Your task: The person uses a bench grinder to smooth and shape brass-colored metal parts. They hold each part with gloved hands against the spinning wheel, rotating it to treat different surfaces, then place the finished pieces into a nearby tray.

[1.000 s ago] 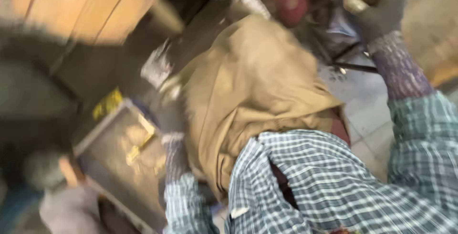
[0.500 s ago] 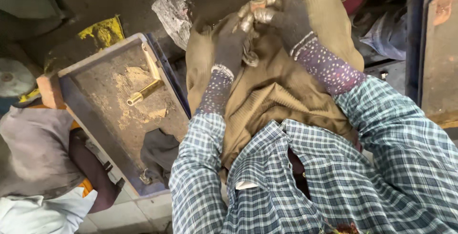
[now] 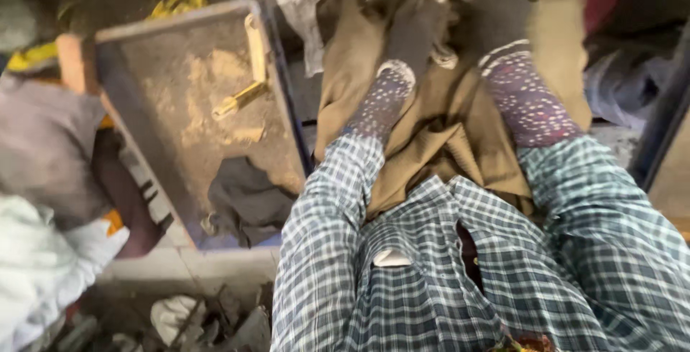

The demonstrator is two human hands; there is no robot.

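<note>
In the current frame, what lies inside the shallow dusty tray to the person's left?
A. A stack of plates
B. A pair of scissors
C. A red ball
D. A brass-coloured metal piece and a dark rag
D: the tray holds a brass-coloured metal piece on its dusty floor and a dark rag at its near end; nothing else shows in it.

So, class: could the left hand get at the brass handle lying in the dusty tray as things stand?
Probably yes. The left hand is up by the right hand, the brass handle lies bare in the tray to its left, nothing covering it.
</note>
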